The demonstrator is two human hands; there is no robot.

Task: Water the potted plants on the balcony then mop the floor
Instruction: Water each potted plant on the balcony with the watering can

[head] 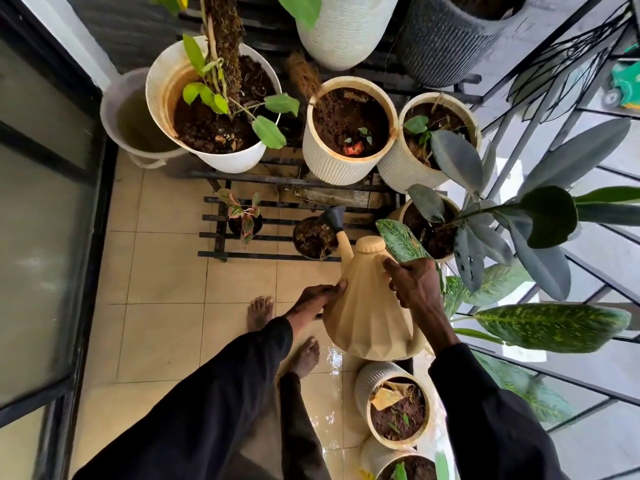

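**Watering can tipped toward a small dark pot**

The beige faceted watering can (370, 317) is held in the air at centre frame, above the tiled floor (166, 289). It is tilted forward, so its spout with the grey rose (335, 216) points down over a small dark pot (313, 239) of soil on the lowest tier of the black metal rack (242, 255). Whether water is coming out cannot be told.

The right hand (412, 285) grips the can's upper right side with curled fingers; whatever it grips is hidden under the hand. The left hand (320, 299) lies against the can's left flank with its fingers fairly straight — pressing on it, not wrapped round it.

Just left of the dark pot, on the same tier, stands a tiny pot with a pink-leaved plant (244, 220). To the right is a cream pot holding a rubber plant (429, 233), with a speckled leaf (401, 240) lying across the can's shoulder.

On the tier above sit a large white pot with a moss pole (211, 105) and two ribbed white pots (349, 133) (401, 168). A bucket of water (138, 123) stands at far left.

Below the can the tiles shine wet (332, 362) — beside two bare feet (259, 311) and another ribbed pot (363, 386).
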